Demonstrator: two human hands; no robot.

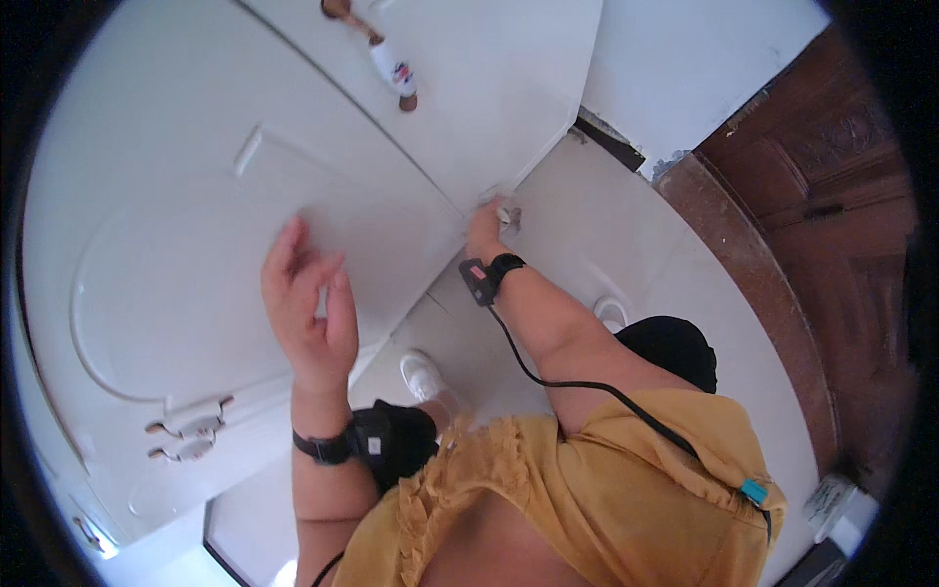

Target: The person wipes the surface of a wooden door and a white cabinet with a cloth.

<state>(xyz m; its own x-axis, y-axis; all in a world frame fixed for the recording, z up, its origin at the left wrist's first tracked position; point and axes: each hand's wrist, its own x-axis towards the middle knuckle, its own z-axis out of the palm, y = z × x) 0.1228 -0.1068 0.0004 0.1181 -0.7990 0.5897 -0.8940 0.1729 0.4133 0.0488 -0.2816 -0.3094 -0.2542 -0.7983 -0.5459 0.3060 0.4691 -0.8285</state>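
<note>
My left hand (pixel 312 308) is raised in front of a white cabinet door (pixel 183 293). It is empty, its fingers apart and slightly curled, blurred at the tips. Farther down, my right hand (pixel 486 229) reaches to the bottom edge of the white doors, close to the floor. It grips a crumpled pale cloth (pixel 508 217), blurred and partly hidden by the fingers. A narrow seam runs between that door and the neighbouring white door (pixel 484 88).
A handle with a white grip (pixel 389 66) juts from the neighbouring door; paired handles (pixel 187 436) sit lower left. Pale floor tiles (pixel 587 220) lie below, with my white shoe (pixel 422 374) on them. A carved brown wooden door (pixel 814 191) stands right. A black cable (pixel 528 370) trails from my right wrist.
</note>
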